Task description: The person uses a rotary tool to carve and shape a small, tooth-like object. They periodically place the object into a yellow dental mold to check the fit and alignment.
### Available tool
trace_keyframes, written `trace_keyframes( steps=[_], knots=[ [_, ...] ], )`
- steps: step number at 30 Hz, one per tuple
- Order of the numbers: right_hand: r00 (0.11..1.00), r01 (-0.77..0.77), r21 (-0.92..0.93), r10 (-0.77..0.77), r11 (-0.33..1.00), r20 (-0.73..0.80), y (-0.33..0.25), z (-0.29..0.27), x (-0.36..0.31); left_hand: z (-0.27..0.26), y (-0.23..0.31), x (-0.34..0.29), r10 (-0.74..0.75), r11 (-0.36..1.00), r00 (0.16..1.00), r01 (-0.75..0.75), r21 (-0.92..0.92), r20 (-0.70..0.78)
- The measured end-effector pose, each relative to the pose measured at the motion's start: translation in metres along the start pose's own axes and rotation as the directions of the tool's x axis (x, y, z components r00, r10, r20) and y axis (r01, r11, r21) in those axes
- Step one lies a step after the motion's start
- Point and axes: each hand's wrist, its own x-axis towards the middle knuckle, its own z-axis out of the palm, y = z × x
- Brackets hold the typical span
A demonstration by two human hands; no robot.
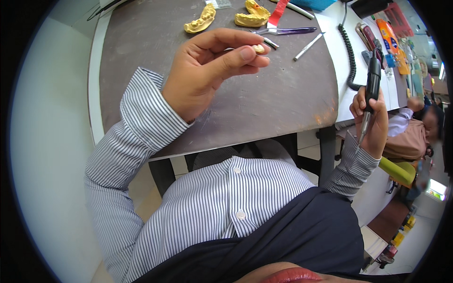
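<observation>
My left hand (200, 73) is raised over the brown bench top (264, 104), its thumb and fingertips pinching a small ivory-coloured dental crown piece (258, 48). Off to the right, my right hand (377, 125) is wrapped round a black rotary handpiece (373, 78). The handpiece's thin metal tip points down toward my sleeve, well apart from the crown piece. Beyond my left hand lie two yellow dental casts, one a curved piece (200, 20) and the other a wider arch (252, 16).
A purple-handled tool (295, 31), a slim white pen-like tool (309, 46) and a red strip (278, 13) lie at the far right of the bench. A black coiled cord (349, 56) hangs along the white surface beside it. Another person (408, 134) sits at the right.
</observation>
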Motion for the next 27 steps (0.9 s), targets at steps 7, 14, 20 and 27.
trace_keyframes(
  steps=[7,14,20,27],
  knots=[
    [0.989,-0.114,0.360,0.140,0.926,-0.047,0.003,-0.051,-0.028,-0.003,0.000,-0.002,-0.012,1.000,1.000,0.012,-0.018,0.003],
    [0.988,0.034,0.731,0.086,0.682,-0.126,0.004,-0.067,-0.051,-0.007,-0.003,-0.001,0.038,0.999,0.999,-0.038,0.002,0.008],
    [0.967,0.132,0.710,-0.247,0.692,0.061,-0.017,-0.061,-0.041,-0.006,-0.005,-0.001,0.036,0.999,0.999,-0.036,-0.017,0.032],
    [0.713,0.510,0.553,-0.684,0.659,0.157,-0.074,-0.017,-0.004,-0.003,0.001,-0.002,0.033,0.999,0.994,-0.031,-0.022,0.102]
  ],
)
